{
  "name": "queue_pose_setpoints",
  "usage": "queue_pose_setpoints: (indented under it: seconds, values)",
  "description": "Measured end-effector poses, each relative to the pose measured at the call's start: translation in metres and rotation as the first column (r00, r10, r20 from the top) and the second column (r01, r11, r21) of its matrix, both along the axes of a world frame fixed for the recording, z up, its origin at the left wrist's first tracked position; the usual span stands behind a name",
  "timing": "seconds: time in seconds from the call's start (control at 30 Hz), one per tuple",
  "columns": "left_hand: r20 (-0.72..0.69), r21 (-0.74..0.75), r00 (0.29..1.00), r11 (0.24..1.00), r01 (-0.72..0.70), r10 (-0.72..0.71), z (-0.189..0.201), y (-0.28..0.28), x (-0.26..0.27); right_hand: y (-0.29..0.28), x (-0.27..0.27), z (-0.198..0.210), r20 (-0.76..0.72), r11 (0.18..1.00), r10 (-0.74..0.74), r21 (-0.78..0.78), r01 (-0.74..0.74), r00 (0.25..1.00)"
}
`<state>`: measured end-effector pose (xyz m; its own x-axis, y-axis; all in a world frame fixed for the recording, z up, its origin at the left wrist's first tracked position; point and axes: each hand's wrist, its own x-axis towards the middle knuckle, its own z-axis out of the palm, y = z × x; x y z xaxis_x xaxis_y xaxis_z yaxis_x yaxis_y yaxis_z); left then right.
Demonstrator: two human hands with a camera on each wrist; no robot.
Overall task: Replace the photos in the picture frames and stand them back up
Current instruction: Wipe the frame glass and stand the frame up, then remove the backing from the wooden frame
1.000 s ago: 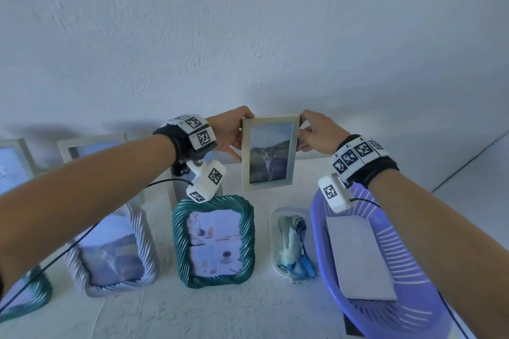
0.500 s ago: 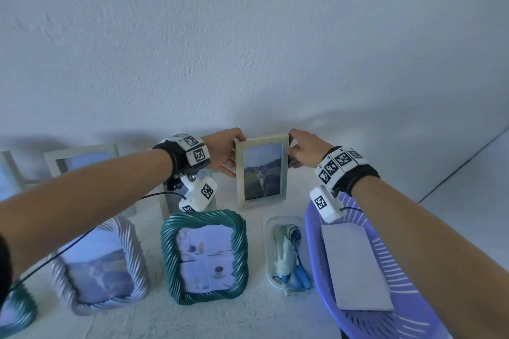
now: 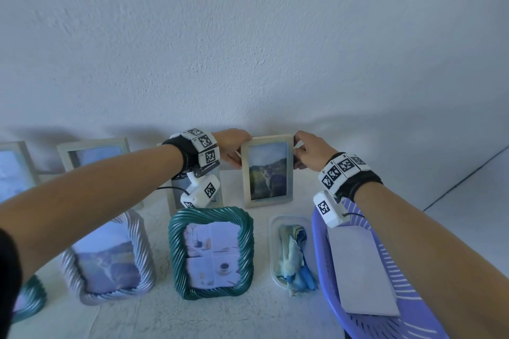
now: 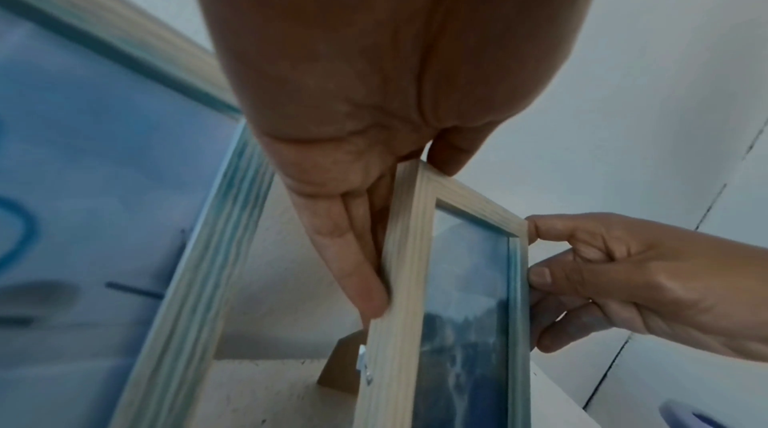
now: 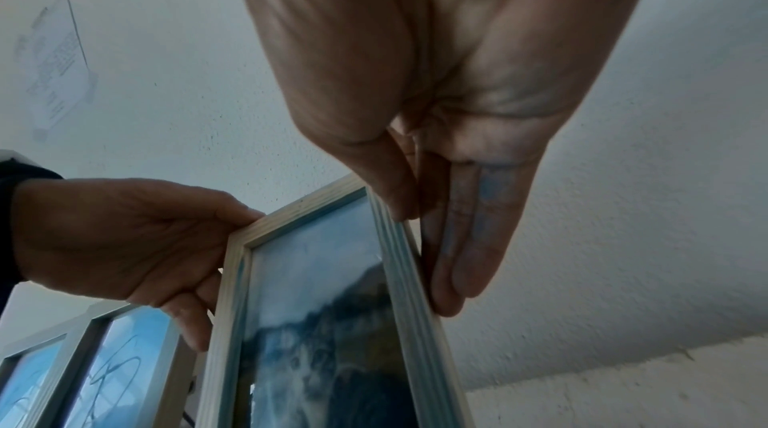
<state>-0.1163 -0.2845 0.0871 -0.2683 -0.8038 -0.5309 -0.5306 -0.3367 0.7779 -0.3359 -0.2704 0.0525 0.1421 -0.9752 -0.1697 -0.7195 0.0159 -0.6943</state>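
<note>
A light wooden picture frame with a dog photo stands upright at the back of the table, close to the wall. My left hand pinches its upper left edge, and my right hand pinches its upper right edge. In the left wrist view my fingers lie along the side of the frame, and its rear prop touches the table. In the right wrist view my thumb and fingers clamp the right edge of the frame.
In front stand a green twisted frame and a pale twisted frame. More wooden frames line the wall at left. A small tray holds blue cloth. A purple basket with a grey board sits under my right arm.
Both hands have carried the dog-photo frame down and away toward the wall. Its bottom edge now sits at the table.
</note>
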Motion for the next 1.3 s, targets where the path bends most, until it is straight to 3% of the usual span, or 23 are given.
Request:
queue_pose_setpoints:
  seconds: [0.13, 0.33, 0.43, 0.5, 0.63, 0.73, 0.8, 0.87, 0.93, 1.07, 1.17, 1.3]
  values:
    - [0.062, -0.019, 0.992, 0.994, 0.108, -0.106, 0.002, 0.003, 0.0, 0.003, -0.002, -0.002, -0.007, 1.0, 0.007, 0.01, -0.007, 1.0]
    - [0.056, -0.061, 0.997, 0.997, 0.056, -0.053, 0.0, 0.004, -0.002, 0.007, -0.002, -0.004, -0.026, 1.0, 0.001, -0.008, -0.001, 1.0]
    - [0.115, -0.13, 0.988, 0.984, 0.118, -0.104, 0.011, -0.002, 0.004, 0.007, -0.004, -0.001, -0.078, 0.999, 0.017, -0.038, -0.02, 0.997]
    - [0.119, -0.136, 0.98, 0.975, 0.174, -0.159, 0.028, -0.008, 0.013, 0.006, -0.003, 0.005, -0.135, 0.994, -0.005, -0.105, -0.009, 0.991]
    - [0.046, -0.229, 0.994, 0.968, 0.105, -0.097, 0.068, -0.015, 0.048, 0.005, 0.019, 0.025, -0.213, 0.925, -0.058, -0.379, -0.028, 0.975]
    - [0.183, -0.283, 0.982, 0.954, 0.099, -0.047, 0.079, -0.019, 0.082, 0.005, 0.057, 0.041, -0.225, 0.836, -0.001, -0.536, -0.122, 0.974]
    - [0.398, -0.264, 0.914, 0.946, 0.191, -0.074, 0.077, -0.017, 0.1, 0.004, 0.085, 0.049, -0.259, 0.812, 0.103, -0.535, -0.231, 0.961]
    - [0.63, -0.203, 0.769, 0.933, 0.298, -0.109, 0.073, -0.011, 0.111, 0.001, 0.111, 0.051, -0.33, 0.817, 0.213, -0.456, -0.353, 0.92]
    - [0.756, -0.165, 0.647, 0.926, 0.34, -0.103, 0.069, -0.003, 0.118, -0.006, 0.134, 0.051, -0.433, 0.829, 0.296, -0.326, -0.454, 0.851]
    - [0.846, -0.112, 0.519, 0.912, 0.395, -0.12, 0.065, 0.002, 0.127, -0.027, 0.161, 0.04, -0.632, 0.847, 0.359, -0.088, -0.525, 0.686]
    - [0.862, -0.088, 0.485, 0.898, 0.431, -0.148, 0.06, 0.001, 0.128, -0.033, 0.167, 0.035, -0.634, 0.864, 0.361, -0.05, -0.501, 0.684]
    - [0.899, -0.051, 0.402, 0.868, 0.494, -0.176, 0.049, 0.002, 0.126, -0.031, 0.167, 0.034, -0.578, 0.882, 0.335, -0.085, -0.464, 0.744]
